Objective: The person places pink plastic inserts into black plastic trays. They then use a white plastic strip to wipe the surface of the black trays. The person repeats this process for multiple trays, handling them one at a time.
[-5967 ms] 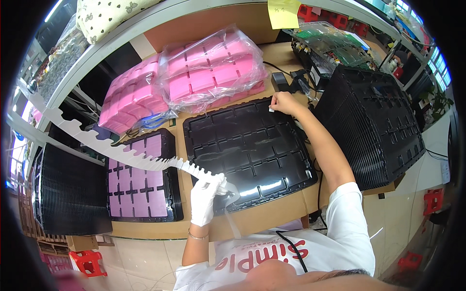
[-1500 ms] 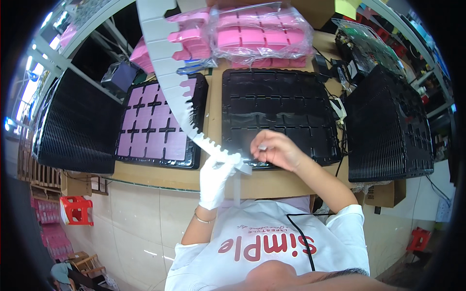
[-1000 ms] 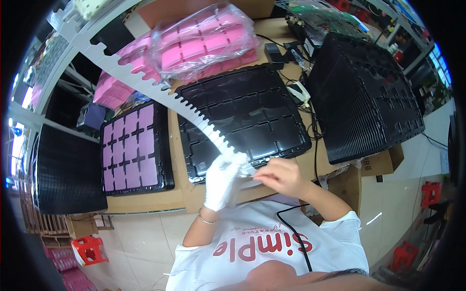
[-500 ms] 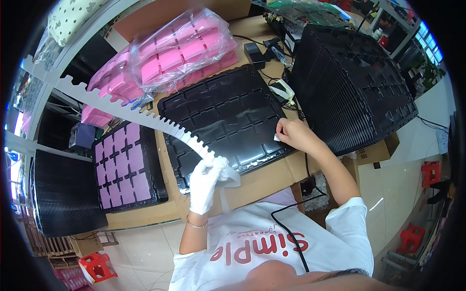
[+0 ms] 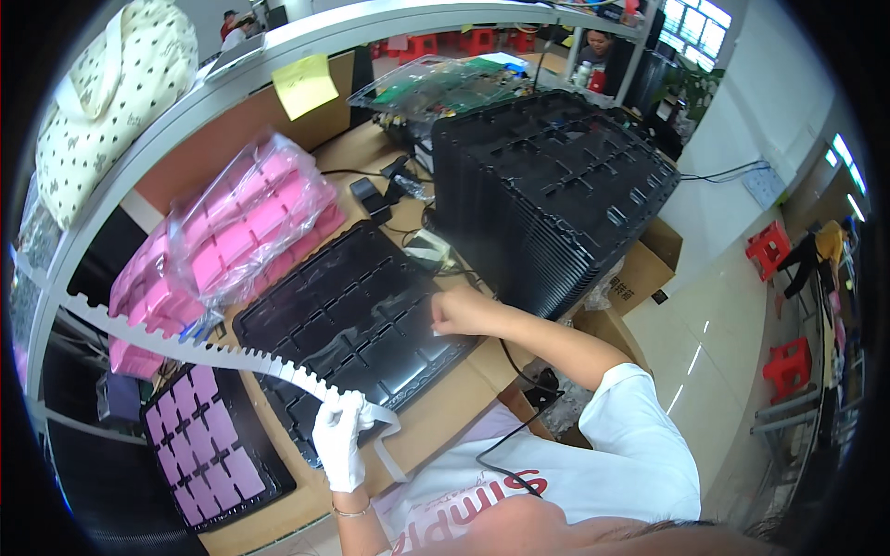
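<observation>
My left hand (image 5: 339, 439), in a white glove, pinches the near end of a long white strip (image 5: 209, 354) with a toothed edge. That strip runs off to the far left, and a thin pale tail (image 5: 387, 452) hangs from the glove. My bare right hand (image 5: 461, 311) is closed in a pinch above the right part of a black plastic tray (image 5: 320, 347). A small white piece (image 5: 438, 332) shows at its fingertips; whether it touches the tray I cannot tell. The tray has cross-shaped ridges and lies on cardboard between my hands.
Stacked black trays (image 5: 547, 218) rise at the right. Pink trays in clear plastic (image 5: 250, 222) lie far left, nearer a black tray with lilac pads (image 5: 204, 435). A black adapter (image 5: 371, 200) and cables sit behind, circuit boards (image 5: 445, 88) beyond. A black cable (image 5: 501, 452) crosses my front.
The whole view has swung, so the bench now appears further left and more of the room shows at the back and right. Both hands keep their holds near the same tray.
</observation>
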A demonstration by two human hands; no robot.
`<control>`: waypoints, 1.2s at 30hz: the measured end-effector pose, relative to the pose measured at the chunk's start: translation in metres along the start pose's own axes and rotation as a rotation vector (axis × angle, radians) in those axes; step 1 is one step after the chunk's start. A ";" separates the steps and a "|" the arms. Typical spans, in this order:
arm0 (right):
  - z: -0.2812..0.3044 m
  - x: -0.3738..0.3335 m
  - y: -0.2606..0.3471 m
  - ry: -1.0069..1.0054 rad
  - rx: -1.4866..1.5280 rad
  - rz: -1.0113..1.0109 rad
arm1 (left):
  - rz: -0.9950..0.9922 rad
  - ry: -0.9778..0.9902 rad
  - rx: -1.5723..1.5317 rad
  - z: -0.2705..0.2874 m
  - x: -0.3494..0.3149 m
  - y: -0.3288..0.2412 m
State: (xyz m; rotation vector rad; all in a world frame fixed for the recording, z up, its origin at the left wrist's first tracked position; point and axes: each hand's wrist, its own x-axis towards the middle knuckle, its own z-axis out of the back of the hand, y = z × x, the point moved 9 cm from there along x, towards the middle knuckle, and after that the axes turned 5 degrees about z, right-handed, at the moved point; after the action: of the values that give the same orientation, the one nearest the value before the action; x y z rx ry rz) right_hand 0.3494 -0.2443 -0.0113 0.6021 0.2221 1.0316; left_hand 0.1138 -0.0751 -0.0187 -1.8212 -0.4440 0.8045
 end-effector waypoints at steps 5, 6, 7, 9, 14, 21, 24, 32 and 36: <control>-0.010 0.002 -0.003 -0.010 -0.056 0.017 | -0.011 0.051 0.056 0.000 0.000 0.000; -0.008 -0.002 -0.004 -0.022 -0.019 0.038 | -0.020 0.059 0.053 -0.004 0.002 0.000; -0.002 -0.006 0.001 -0.027 0.027 0.065 | -0.026 0.055 0.053 -0.003 0.003 0.001; -0.007 -0.012 -0.004 0.013 0.120 0.154 | -0.037 0.056 0.024 -0.002 0.004 0.001; 0.020 -0.049 -0.001 -0.095 0.578 -0.069 | -0.085 0.059 0.088 0.009 -0.008 -0.007; 0.027 -0.277 -0.049 -0.173 0.656 -0.406 | -0.188 0.142 0.473 0.053 -0.055 -0.006; -0.017 -0.385 -0.142 -0.381 0.046 -0.824 | -0.234 0.355 0.811 0.055 -0.074 -0.002; 0.032 -0.415 -0.081 -0.892 -0.621 -0.798 | -0.091 -0.005 0.888 0.134 -0.074 -0.095; 0.112 -0.281 0.117 -1.333 -0.573 -0.035 | -0.212 -0.130 0.486 0.161 0.000 -0.102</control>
State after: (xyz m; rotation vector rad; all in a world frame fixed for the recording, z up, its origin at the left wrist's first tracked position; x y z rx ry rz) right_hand 0.1699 -0.4823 0.1180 0.6319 -1.1869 0.4450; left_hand 0.0076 0.0718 0.0388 -1.2559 -0.4689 0.8036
